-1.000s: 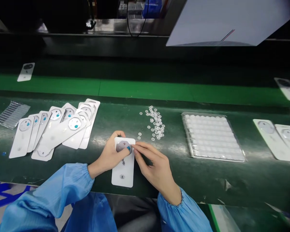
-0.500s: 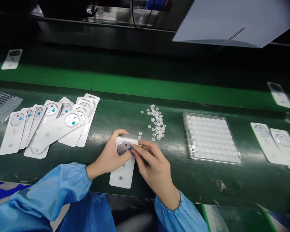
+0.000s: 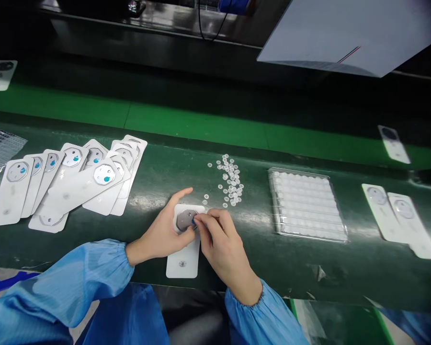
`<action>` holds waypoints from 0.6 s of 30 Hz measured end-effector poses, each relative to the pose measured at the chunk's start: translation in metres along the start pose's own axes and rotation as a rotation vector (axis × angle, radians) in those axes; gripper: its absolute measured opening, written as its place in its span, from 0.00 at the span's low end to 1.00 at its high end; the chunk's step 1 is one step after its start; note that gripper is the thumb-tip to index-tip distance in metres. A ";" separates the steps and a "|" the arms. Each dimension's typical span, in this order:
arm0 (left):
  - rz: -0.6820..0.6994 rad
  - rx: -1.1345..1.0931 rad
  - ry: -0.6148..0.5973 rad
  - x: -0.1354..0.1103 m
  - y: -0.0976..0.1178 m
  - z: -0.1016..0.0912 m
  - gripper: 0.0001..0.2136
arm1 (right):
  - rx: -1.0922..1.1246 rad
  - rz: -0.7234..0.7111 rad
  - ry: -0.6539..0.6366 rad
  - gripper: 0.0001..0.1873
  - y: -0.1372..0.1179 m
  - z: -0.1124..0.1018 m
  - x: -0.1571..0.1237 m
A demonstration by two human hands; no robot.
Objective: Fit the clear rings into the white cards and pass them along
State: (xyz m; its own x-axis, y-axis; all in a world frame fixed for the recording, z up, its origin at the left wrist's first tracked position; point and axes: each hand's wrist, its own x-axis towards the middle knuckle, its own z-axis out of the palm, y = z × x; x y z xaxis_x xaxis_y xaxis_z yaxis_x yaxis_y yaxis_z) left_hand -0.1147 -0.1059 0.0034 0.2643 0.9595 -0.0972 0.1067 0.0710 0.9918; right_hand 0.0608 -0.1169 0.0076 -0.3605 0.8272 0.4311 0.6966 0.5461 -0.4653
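Note:
A white phone back cover [image 3: 183, 256] with a grey octagonal camera area [image 3: 185, 220] lies before me near the bench's front edge. My left hand [image 3: 161, 233] holds it at its left side. Its thumb rests across the cover below the octagon, and its index finger is stretched out past the top edge. My right hand [image 3: 223, 247] pinches at the octagon's right side, where a small blue tab [image 3: 194, 221] shows at the fingertips. The fingertips partly hide the tab. Just beyond my hands, small clear round discs [image 3: 232, 182] lie scattered on the green bench.
Several similar covers [image 3: 66, 194] with blue tabs overlap on the left, beside a clear ridged tray [image 3: 2, 148]. A clear tray of white round pieces [image 3: 309, 206] lies to the right, with more covers [image 3: 382, 213] beyond. A white panel [image 3: 348, 36] overhangs the far right.
My left index finger has straightened and lifted away from the cover. My right fingers stay pinched at the blue tab. The view has shifted slightly; covers on the far strip have moved left.

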 end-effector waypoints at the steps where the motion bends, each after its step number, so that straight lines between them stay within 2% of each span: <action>1: -0.011 -0.014 0.002 0.000 0.000 0.000 0.39 | 0.028 0.016 -0.012 0.07 0.001 0.001 0.000; 4: -0.079 -0.091 -0.004 0.000 0.001 -0.001 0.39 | 0.193 0.118 -0.032 0.07 0.001 0.002 0.002; 7: -0.155 -0.181 -0.012 0.001 0.002 -0.001 0.40 | 0.432 0.292 -0.032 0.07 0.001 -0.002 0.008; 9: -0.189 -0.252 -0.018 0.001 0.003 -0.003 0.42 | 0.605 0.404 -0.027 0.08 0.004 -0.013 0.008; 11: -0.226 -0.347 -0.033 0.002 0.004 -0.004 0.44 | 0.726 0.511 -0.009 0.11 0.015 -0.035 -0.003; 13: -0.263 -0.438 -0.049 0.004 0.005 -0.006 0.45 | 0.746 0.650 0.078 0.15 0.035 -0.068 -0.034; 16: -0.309 -0.517 -0.039 0.007 0.006 -0.007 0.48 | 0.575 0.922 0.407 0.17 0.079 -0.119 -0.115; 17: -0.325 -0.532 -0.028 0.008 0.006 -0.008 0.50 | 0.447 1.001 0.442 0.19 0.094 -0.132 -0.146; 18: -0.343 -0.545 -0.019 0.008 0.005 -0.008 0.50 | 0.284 1.071 0.401 0.22 0.108 -0.141 -0.177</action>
State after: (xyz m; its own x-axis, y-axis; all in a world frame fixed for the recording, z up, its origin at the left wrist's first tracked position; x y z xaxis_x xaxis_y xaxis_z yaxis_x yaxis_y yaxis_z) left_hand -0.1195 -0.0953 0.0085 0.3190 0.8531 -0.4129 -0.3131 0.5061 0.8036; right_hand 0.2870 -0.2231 -0.0100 0.5807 0.8085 -0.0958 0.3438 -0.3501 -0.8713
